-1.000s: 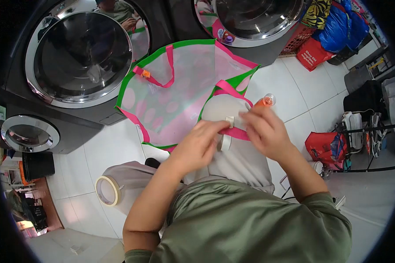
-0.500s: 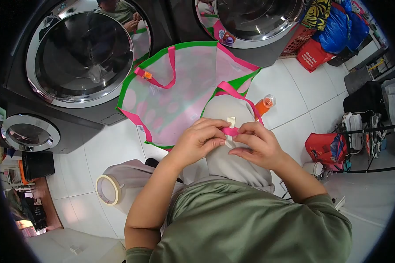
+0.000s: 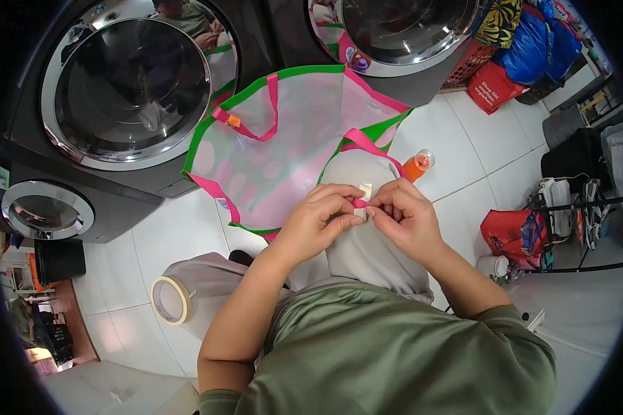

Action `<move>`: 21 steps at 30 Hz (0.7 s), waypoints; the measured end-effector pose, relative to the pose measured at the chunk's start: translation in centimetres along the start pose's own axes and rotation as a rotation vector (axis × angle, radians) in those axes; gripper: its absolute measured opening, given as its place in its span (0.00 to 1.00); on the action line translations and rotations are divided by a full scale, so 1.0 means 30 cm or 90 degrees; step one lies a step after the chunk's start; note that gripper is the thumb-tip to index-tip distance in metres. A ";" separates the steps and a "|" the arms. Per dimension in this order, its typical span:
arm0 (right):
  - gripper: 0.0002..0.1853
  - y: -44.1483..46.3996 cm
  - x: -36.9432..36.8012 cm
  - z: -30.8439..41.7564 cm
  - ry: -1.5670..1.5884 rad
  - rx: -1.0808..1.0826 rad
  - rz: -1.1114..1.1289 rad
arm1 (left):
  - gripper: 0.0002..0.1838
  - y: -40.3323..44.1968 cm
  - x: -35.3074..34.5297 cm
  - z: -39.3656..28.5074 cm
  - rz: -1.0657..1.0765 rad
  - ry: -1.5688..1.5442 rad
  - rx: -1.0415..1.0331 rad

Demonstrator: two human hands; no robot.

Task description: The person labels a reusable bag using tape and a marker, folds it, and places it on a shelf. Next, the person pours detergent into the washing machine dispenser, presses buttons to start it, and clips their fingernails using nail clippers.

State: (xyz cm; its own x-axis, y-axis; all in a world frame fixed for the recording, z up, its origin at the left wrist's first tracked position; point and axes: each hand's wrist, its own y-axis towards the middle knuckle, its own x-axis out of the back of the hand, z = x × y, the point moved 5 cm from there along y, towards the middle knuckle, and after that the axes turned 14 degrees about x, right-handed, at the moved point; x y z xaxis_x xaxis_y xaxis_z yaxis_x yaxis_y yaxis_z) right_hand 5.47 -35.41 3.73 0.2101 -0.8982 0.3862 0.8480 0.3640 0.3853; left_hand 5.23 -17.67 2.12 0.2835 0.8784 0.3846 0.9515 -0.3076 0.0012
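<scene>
Over my knee, my left hand [image 3: 323, 216] pinches the pink strap [image 3: 360, 203] of a large mesh bag. My right hand [image 3: 403, 216] pinches the same strap just to the right, its fingertips close to the left ones. A pale strip of tape [image 3: 365, 189] sticks out above and below the strap between my fingers. The see-through bag [image 3: 263, 166] with green and pink edging lies open in front of me. An orange clip [image 3: 234, 121] sits on its other handle. A roll of masking tape [image 3: 171, 300] rests on my other leg.
An orange bottle [image 3: 418, 165] stands on the tiled floor right of my knee. Two front-loading machines [image 3: 131, 90] are ahead. Red bag [image 3: 495, 86] and blue bags [image 3: 533, 52] are at the upper right. Another red bag [image 3: 513, 236] lies beside a rack at the right.
My right hand has come down and left from beside the orange bottle to the strap. Its fingers have closed there, near my left fingertips.
</scene>
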 end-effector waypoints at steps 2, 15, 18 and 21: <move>0.05 0.007 0.002 0.017 0.021 -0.006 0.004 | 0.08 0.003 0.002 0.001 0.005 -0.002 0.009; 0.04 0.005 0.002 0.012 0.021 0.001 0.049 | 0.08 0.006 -0.003 -0.007 0.028 0.042 -0.016; 0.04 0.004 -0.002 0.005 0.030 -0.012 0.040 | 0.10 0.000 0.001 -0.009 0.039 0.027 -0.021; 0.03 -0.001 0.000 -0.007 0.049 -0.035 0.012 | 0.12 0.001 0.008 -0.016 0.053 0.013 0.001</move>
State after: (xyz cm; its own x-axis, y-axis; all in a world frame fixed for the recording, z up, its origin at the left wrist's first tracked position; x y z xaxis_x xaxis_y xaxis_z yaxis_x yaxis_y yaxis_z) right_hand 5.56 -35.48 3.54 0.2607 -0.9087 0.3260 0.8687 0.3681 0.3314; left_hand 5.25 -17.64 2.64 0.3599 0.8417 0.4025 0.9247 -0.3793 -0.0336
